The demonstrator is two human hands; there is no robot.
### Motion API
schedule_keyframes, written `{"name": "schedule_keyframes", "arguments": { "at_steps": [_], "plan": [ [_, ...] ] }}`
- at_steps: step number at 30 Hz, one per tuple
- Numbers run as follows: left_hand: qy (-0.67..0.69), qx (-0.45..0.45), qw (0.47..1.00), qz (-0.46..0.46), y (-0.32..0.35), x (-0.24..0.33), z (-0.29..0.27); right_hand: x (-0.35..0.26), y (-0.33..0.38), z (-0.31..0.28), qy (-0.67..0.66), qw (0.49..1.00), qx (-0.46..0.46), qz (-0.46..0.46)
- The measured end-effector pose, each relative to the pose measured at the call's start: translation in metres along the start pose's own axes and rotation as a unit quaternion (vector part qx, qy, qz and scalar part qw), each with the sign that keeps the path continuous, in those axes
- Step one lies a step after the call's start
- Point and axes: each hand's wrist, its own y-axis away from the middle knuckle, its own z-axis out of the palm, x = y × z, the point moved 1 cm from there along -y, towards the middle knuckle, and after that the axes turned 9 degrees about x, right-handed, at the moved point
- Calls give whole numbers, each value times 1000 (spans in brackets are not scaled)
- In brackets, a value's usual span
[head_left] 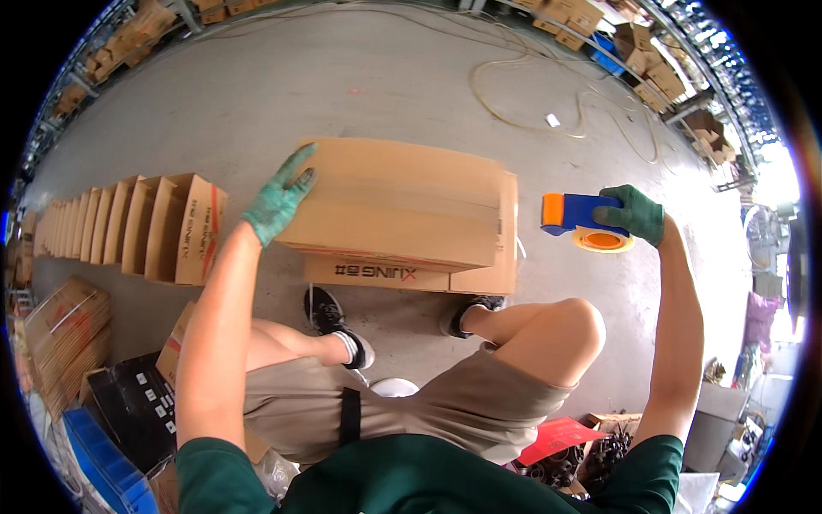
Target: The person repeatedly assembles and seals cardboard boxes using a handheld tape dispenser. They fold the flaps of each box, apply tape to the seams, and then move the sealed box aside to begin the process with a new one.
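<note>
In front of my knees lies a closed brown cardboard box point(394, 201), resting on flattened-looking brown cardboard point(342, 271) with dark and red printing. My left hand point(281, 195), in a green glove, grips the box's left end, its fingers over the far left corner. Out to the right of the box, my green-gloved right hand point(632, 214) is closed around a tape dispenser point(582, 208), blue with an orange front. A roll of tape with a yellow core shows on its lower side. The dispenser is held in the air, apart from the box.
A row of open cardboard boxes point(163, 227) stands at the left. Below it are a bundle of flat cardboard point(73, 334), a black box point(133, 403) and a blue bin point(107, 458). A pale hose point(497, 111) loops over the far floor. Shelves with cartons line the far edges.
</note>
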Motion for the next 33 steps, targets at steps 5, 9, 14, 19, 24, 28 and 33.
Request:
{"name": "schedule_keyframes", "arguments": {
  "at_steps": [5, 9, 14, 19, 24, 28, 33],
  "plan": [
    [-62, -5, 998, 11, 3, 11, -3, -3, -21, 30, 78, 997, 1, -4],
    [-297, 42, 953, 39, 2, 15, 5, -23, -37, 71, 35, 998, 4, -55],
    [-608, 55, 765, 206, -1, 61, 68, -58, -28, 85, 52, 998, -26, -39],
    [-459, -174, 778, 391, -11, 131, 182, -68, -17, 87, 94, 994, -26, -55],
    [-454, -265, 767, 367, -30, 146, 216, -80, -4, 87, 163, 983, -54, -65],
    [-477, -301, 753, 340, -35, 160, 224, -62, -3, 100, 55, 995, -37, -72],
    [-482, -335, 737, 335, -33, 171, 216, -54, -4, 115, 77, 992, -31, -96]
  ]
}}
